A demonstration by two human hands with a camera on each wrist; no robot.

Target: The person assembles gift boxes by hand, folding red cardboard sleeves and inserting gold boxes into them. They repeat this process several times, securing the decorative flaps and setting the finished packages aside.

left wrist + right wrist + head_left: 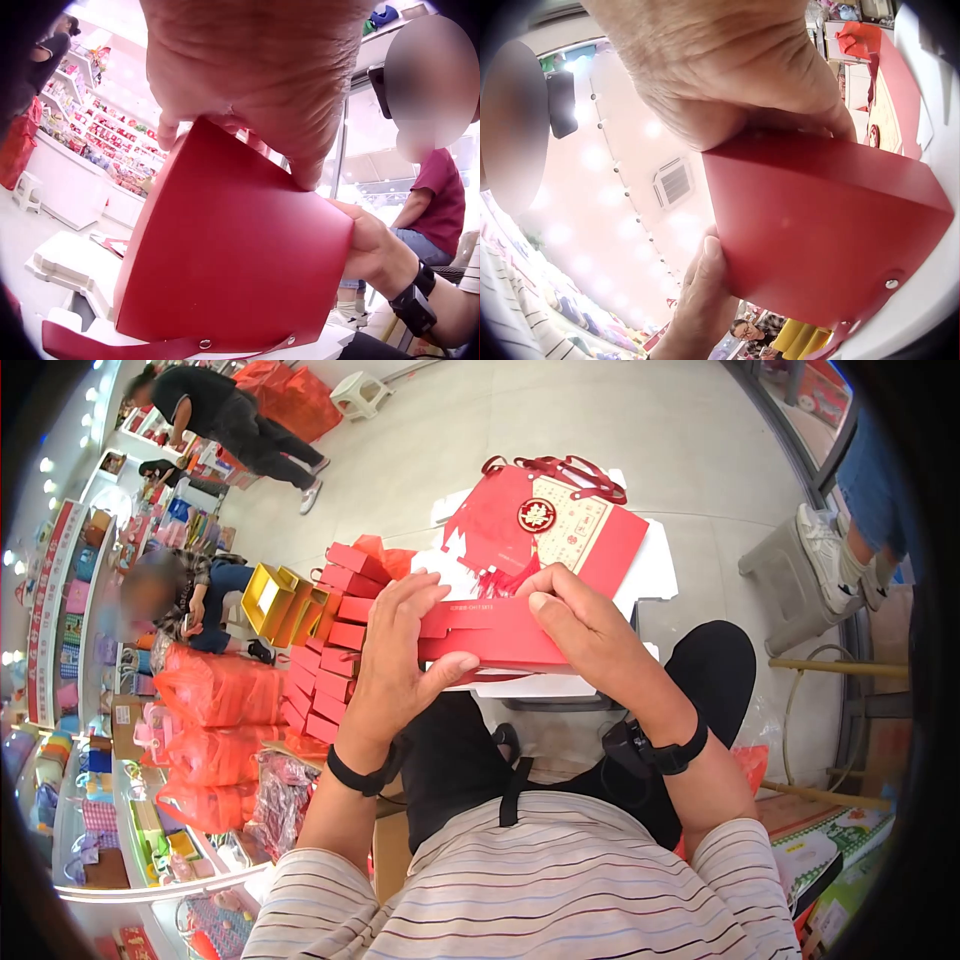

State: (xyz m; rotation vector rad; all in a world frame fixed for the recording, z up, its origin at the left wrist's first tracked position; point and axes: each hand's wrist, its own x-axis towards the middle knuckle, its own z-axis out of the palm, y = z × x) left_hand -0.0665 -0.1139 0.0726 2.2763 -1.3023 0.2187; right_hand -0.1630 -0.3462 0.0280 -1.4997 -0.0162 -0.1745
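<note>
A red gift box (490,645) is held between both hands, its folded panels with a slit facing up. My left hand (395,650) grips its left end, the thumb along the near edge and the fingers reaching over the far side. At the right end my right hand (580,620) holds the box with curled fingers, thumb on the top edge. The left wrist view shows a dark red ribbon (142,349) fixed by eyelets along the box's lower edge. Just beyond lies a flat red gift bag (490,520) with a patterned cream panel, a round emblem (536,514) and a tassel (500,582).
Several small red boxes (325,680) are stacked at left, beside open yellow boxes (280,605) and full red plastic bags (220,690). White pieces (655,560) lie under the gift bag. A person's feet rest on a grey stool (800,585) at right.
</note>
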